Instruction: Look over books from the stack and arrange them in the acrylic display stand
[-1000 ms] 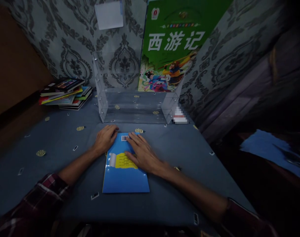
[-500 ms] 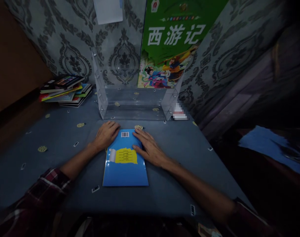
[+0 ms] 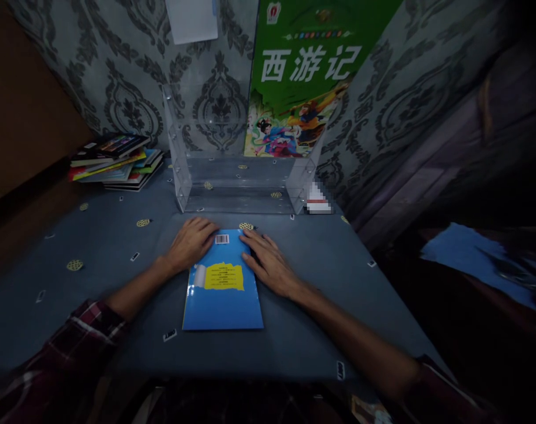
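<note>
A blue book [image 3: 223, 309] lies flat on the table, its back cover up. A barcode [image 3: 222, 239] sits near its far edge, and a yellow printed patch [image 3: 225, 277] fills its middle. My left hand [image 3: 192, 241] rests palm down along the upper left edge, fingers bent loosely over it, thumb mostly hidden. At the upper right edge, my right hand [image 3: 268, 262] lies with fingers and thumb spread, their tips on the cover. Neither hand lifts the book.
Behind the book stands a clear acrylic rack [image 3: 236, 203], with a green book [image 3: 307, 94] upright in it. Several books [image 3: 115, 162] are stacked at the left rear. A pixelated white item [image 3: 318, 203] is by the rack's right side. Blue cloth [image 3: 466, 250] lies off to the right.
My right thumb has shifted outward toward the book's right edge. My left hand has slid slightly to the right over the upper left corner. The view has shifted a little.
</note>
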A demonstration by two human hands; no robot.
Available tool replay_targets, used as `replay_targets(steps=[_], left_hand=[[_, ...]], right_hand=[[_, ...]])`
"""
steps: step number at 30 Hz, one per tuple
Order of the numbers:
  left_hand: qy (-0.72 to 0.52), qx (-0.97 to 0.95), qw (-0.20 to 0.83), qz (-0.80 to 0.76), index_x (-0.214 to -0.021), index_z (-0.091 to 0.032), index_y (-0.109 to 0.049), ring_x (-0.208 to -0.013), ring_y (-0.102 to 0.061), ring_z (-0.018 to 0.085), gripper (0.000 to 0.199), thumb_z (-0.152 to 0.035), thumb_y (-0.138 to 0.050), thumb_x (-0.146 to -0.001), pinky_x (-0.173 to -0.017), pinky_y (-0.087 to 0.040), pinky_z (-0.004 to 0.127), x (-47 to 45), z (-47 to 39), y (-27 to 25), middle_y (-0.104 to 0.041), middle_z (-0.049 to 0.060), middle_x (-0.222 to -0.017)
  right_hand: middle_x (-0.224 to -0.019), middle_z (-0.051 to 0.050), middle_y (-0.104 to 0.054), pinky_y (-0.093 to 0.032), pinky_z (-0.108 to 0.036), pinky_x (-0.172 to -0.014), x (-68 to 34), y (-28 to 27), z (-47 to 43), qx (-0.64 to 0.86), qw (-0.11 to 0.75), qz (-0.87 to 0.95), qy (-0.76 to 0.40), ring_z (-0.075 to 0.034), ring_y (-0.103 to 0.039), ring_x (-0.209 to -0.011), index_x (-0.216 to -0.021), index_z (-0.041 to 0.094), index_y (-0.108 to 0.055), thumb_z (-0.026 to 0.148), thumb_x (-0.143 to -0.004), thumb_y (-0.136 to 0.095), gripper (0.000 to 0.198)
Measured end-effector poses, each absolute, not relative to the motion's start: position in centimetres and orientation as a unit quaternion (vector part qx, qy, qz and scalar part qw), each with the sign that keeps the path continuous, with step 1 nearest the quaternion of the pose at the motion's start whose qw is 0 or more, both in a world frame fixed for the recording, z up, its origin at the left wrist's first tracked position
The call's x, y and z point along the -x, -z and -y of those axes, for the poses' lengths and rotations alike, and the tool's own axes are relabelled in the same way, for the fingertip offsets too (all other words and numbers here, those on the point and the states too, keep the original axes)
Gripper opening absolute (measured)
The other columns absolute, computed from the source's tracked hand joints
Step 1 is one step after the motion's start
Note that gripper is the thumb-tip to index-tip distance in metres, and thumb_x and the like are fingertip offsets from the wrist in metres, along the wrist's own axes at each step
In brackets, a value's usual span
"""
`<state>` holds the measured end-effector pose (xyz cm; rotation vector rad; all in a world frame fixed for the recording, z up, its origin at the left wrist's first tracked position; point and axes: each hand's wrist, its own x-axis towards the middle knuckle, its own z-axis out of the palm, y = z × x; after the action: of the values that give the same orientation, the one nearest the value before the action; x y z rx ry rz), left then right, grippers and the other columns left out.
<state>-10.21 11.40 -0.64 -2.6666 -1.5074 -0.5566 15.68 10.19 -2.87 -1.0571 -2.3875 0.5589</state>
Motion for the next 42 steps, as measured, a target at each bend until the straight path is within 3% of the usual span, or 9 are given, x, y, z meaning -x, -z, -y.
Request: replay_targets(steps=[5,10,17,28,42], left_hand=[[0.175,0.887,-0.015,0.427,-0.134,-0.019,-0.058,-0.139,-0.045,0.027,0.037,-0.033,-0.041,-0.104,-0.117,-0.031,0.054,9.2,-10.6,1.1,-0.058,0.01,-0.14],[0.165,0.904,-0.048,0.392,-0.142,-0.02,-0.053,-0.146,-0.037,0.026,0.046,-0.044,-0.042,-0.104,-0.12,-0.03,0.053,8.7,-10.3,1.5,-0.05,0.011,-0.15],[0.141,0.924,-0.078,0.346,-0.145,-0.022,-0.051,-0.148,-0.034,0.024,0.049,-0.047,-0.042,-0.104,-0.122,-0.026,0.052,8.0,-9.5,1.2,-0.047,0.008,-0.153],[0.124,0.953,-0.076,0.267,-0.142,-0.025,-0.053,-0.146,-0.037,0.023,0.041,-0.037,-0.046,-0.104,-0.123,-0.02,0.054,7.1,-7.4,0.3,-0.047,0.008,-0.153],[0.107,0.966,-0.108,0.207,-0.135,-0.028,-0.06,-0.143,-0.041,0.026,0.037,-0.04,-0.05,-0.103,-0.122,-0.024,0.053,6.2,-3.6,-1.3,-0.05,0.008,-0.15]], right_hand=[[-0.155,-0.012,-0.045,-0.028,-0.057,-0.121,-15.8,3.3,-10.4,0.386,0.244,0.868,-0.196,-0.026,-0.038,-0.147,-0.147,0.02,-0.047,0.037,-0.106,-0.03,0.048],[-0.154,-0.012,-0.046,-0.03,-0.055,-0.12,-15.8,3.6,-10.7,0.388,0.249,0.867,-0.191,-0.025,-0.04,-0.145,-0.151,0.02,-0.042,0.035,-0.105,-0.029,0.05],[-0.153,-0.011,-0.049,-0.032,-0.057,-0.119,-15.8,3.9,-10.9,0.383,0.259,0.864,-0.198,-0.025,-0.043,-0.143,-0.15,0.022,-0.042,0.033,-0.104,-0.027,0.049],[-0.15,-0.011,-0.051,-0.033,-0.056,-0.118,-15.8,4.1,-11.0,0.384,0.27,0.861,-0.195,-0.025,-0.045,-0.142,-0.147,0.022,-0.047,0.034,-0.105,-0.027,0.048],[-0.15,-0.014,-0.052,-0.033,-0.056,-0.118,-15.4,3.1,-10.6,0.397,0.252,0.86,-0.197,-0.028,-0.045,-0.142,-0.144,0.017,-0.05,0.038,-0.101,-0.038,0.049]])
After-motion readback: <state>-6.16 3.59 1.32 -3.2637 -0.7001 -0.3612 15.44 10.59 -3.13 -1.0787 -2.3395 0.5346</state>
